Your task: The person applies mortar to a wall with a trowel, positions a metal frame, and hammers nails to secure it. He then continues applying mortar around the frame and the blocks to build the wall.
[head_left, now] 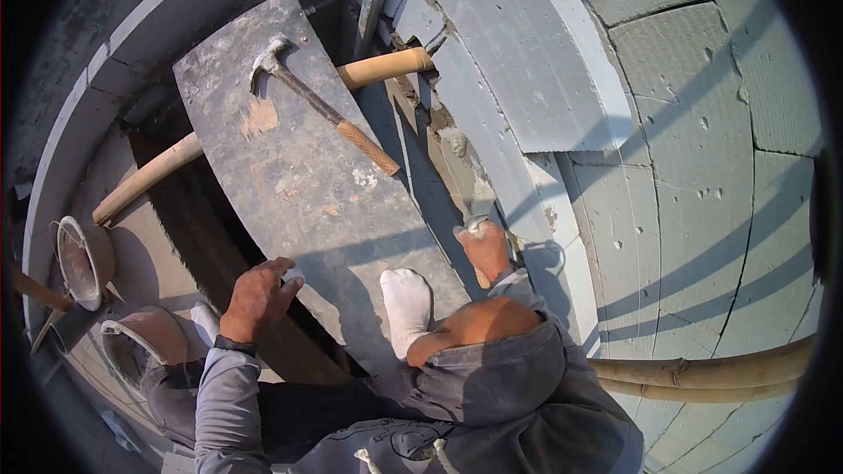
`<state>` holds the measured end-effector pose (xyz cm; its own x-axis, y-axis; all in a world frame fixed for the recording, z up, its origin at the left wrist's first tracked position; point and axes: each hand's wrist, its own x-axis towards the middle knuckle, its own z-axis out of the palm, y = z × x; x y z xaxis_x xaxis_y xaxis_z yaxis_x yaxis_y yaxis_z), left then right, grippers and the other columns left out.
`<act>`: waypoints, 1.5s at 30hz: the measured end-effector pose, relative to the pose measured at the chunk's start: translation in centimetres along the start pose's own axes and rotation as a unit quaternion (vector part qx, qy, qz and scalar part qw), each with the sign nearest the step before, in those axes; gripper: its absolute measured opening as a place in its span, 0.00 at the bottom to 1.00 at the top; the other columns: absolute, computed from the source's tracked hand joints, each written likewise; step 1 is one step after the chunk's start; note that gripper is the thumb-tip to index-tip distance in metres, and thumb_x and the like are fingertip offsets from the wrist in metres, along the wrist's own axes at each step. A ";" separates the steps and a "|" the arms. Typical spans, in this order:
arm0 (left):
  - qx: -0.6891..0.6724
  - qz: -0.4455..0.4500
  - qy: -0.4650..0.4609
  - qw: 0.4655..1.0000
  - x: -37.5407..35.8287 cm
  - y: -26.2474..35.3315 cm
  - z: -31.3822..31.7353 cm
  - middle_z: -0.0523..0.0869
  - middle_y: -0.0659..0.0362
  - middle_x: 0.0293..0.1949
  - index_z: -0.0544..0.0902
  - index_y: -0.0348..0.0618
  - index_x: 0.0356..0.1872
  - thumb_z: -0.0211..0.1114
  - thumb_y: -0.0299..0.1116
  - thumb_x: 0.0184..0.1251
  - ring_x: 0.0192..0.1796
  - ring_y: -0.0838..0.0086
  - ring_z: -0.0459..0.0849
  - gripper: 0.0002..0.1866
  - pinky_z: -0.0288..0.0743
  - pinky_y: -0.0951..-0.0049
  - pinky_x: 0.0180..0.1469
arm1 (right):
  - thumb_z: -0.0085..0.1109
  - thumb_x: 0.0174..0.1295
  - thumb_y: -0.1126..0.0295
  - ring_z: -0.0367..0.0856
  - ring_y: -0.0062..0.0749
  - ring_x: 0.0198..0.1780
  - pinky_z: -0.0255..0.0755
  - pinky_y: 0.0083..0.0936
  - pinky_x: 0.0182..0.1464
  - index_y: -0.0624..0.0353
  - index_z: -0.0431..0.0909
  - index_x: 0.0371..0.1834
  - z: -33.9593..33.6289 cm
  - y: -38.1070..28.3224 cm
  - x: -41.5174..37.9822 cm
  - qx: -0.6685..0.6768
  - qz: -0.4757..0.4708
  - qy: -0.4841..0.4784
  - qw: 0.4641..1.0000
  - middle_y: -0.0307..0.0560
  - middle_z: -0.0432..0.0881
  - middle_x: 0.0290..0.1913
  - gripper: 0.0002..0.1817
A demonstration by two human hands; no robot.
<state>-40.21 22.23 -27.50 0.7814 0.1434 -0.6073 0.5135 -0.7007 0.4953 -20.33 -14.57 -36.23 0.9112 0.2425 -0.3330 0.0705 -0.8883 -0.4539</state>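
Observation:
My right hand [485,248] is closed around the handle of a trowel [482,278], low beside the block wall. The trowel's blade points forward into a mortar-smeared gap and is partly hard to see. Over the left edge of a worn plank [351,211], my left hand [256,300] hovers with fingers loosely bent and apart. A small white patch shows at its fingertips; I cannot make out what it is. A claw hammer [320,101] with a ribbed brown grip lies on the plank, beyond both hands.
Bamboo poles [149,177] pass under the plank, above a dark gap. Two mortar-stained buckets [98,254] stand at the left. Grey block walls [685,123] rise at the right, with more bamboo [702,373] below. My socked foot [407,303] rests on the plank.

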 end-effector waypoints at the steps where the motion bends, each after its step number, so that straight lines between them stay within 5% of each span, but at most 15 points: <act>1: 0.007 0.013 0.009 1.000 -0.2 0.2 0.0 0.87 0.47 0.47 0.83 0.41 0.52 0.64 0.44 0.67 0.50 0.53 0.85 0.19 0.78 0.59 0.53 | 0.66 0.58 0.58 0.84 0.50 0.34 0.76 0.38 0.39 0.62 0.84 0.32 0.4 -0.9 1.8 -0.036 -0.050 -0.041 0.997 0.58 0.85 0.33 0.15; 2: 0.001 0.010 0.012 1.000 -0.5 0.4 -0.1 0.87 0.47 0.47 0.83 0.41 0.52 0.64 0.44 0.67 0.50 0.53 0.85 0.19 0.78 0.59 0.53 | 0.67 0.57 0.57 0.85 0.52 0.37 0.78 0.39 0.40 0.61 0.84 0.33 0.8 -1.9 3.6 -0.068 -0.102 -0.078 0.989 0.60 0.86 0.36 0.16; 5: -0.018 -0.007 0.019 1.000 -1.2 0.7 -0.6 0.87 0.46 0.49 0.82 0.38 0.52 0.65 0.42 0.66 0.51 0.51 0.85 0.20 0.77 0.59 0.55 | 0.68 0.57 0.59 0.85 0.41 0.31 0.78 0.32 0.35 0.62 0.83 0.33 2.9 -3.9 6.9 0.091 -0.064 -0.078 0.991 0.57 0.85 0.30 0.15; 7: -0.040 -0.012 0.023 0.999 -1.9 0.4 -0.5 0.86 0.46 0.50 0.82 0.38 0.52 0.64 0.43 0.66 0.52 0.51 0.85 0.20 0.77 0.59 0.55 | 0.67 0.59 0.62 0.76 0.25 0.20 0.71 0.24 0.23 0.62 0.77 0.29 0.3 -9.5 8.0 0.247 0.059 -0.106 0.961 0.40 0.76 0.23 0.14; 17: -0.116 -0.077 0.041 0.989 -4.5 -1.3 0.2 0.86 0.45 0.48 0.81 0.38 0.53 0.65 0.42 0.66 0.52 0.51 0.85 0.21 0.78 0.58 0.54 | 0.66 0.59 0.63 0.79 0.29 0.20 0.75 0.27 0.25 0.63 0.77 0.26 -0.4 -13.7 16.9 0.163 0.024 -0.088 0.982 0.44 0.79 0.23 0.14; 31: -0.146 -0.091 0.055 0.983 -4.1 -1.5 0.3 0.87 0.45 0.47 0.81 0.38 0.52 0.67 0.39 0.66 0.51 0.51 0.86 0.19 0.80 0.60 0.53 | 0.61 0.62 0.68 0.76 0.27 0.20 0.77 0.27 0.23 0.62 0.75 0.44 -0.8 -22.0 25.1 0.463 0.045 -0.192 0.864 0.39 0.74 0.24 0.12; 42: -0.102 -0.082 0.032 0.991 -1.7 0.3 0.0 0.86 0.47 0.49 0.81 0.42 0.54 0.66 0.43 0.67 0.52 0.52 0.85 0.20 0.78 0.59 0.54 | 0.65 0.60 0.63 0.76 0.29 0.19 0.76 0.29 0.22 0.60 0.75 0.39 0.4 -20.8 25.5 0.586 0.064 -0.203 0.782 0.40 0.75 0.22 0.13; 45: -0.101 -0.066 0.042 0.992 -0.9 0.1 -0.1 0.86 0.47 0.49 0.81 0.41 0.54 0.66 0.43 0.67 0.51 0.51 0.85 0.20 0.78 0.59 0.53 | 0.66 0.60 0.63 0.76 0.29 0.19 0.76 0.29 0.22 0.60 0.75 0.39 0.6 -21.7 24.9 0.570 0.065 -0.161 0.803 0.40 0.74 0.22 0.14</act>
<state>-40.86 22.06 -26.83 0.7250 0.2881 -0.6256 0.6671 -0.5196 0.5338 0.55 11.01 -35.14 0.7164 0.4275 -0.5514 -0.6004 -0.0247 -0.7993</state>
